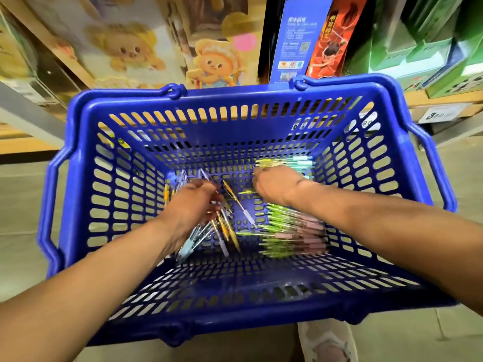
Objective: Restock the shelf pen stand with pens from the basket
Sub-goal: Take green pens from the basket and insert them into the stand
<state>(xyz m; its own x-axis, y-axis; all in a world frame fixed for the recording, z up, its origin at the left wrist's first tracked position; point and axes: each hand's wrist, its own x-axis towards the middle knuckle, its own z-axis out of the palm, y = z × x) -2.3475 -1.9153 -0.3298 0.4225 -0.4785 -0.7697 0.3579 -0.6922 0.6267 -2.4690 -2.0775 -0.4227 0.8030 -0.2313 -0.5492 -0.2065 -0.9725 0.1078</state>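
**Both hands down in the pen basket**

The left hand curls its fingers round a bunch of yellow and pale-blue pens low in the blue basket. The right hand is at the yellow-green pens on the far side, its fingers hidden and its grip unclear. A row of green-and-pink pens lies under its forearm.

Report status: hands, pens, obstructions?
Left hand grips pen bundle inside basket. Right hand at teal pens, grip hidden. Pen stand not in view; nothing blocking hands.
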